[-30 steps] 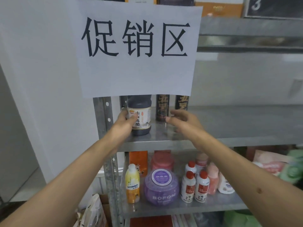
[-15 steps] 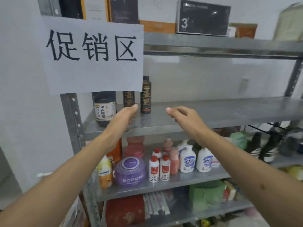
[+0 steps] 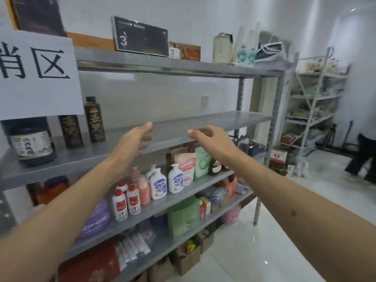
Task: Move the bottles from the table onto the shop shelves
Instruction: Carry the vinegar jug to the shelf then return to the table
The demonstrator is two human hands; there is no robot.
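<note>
The shelf (image 3: 183, 127) ran from nine o'clock toward two, its right stretch bare. At nine stood the jug (image 3: 30, 143), with two slim dark bottles (image 3: 94, 121) just beside it at ten, all upright and well back from the edge. The left hand (image 3: 136, 137) and right hand (image 3: 207, 137) hung at centre, fingers loosely spread, gripping nothing and touching no bottle. The table was out of view. Judging by this, fetching the next bottle was the step; it would go best gripped low on the body and set upright just right of the slim pair.
</note>
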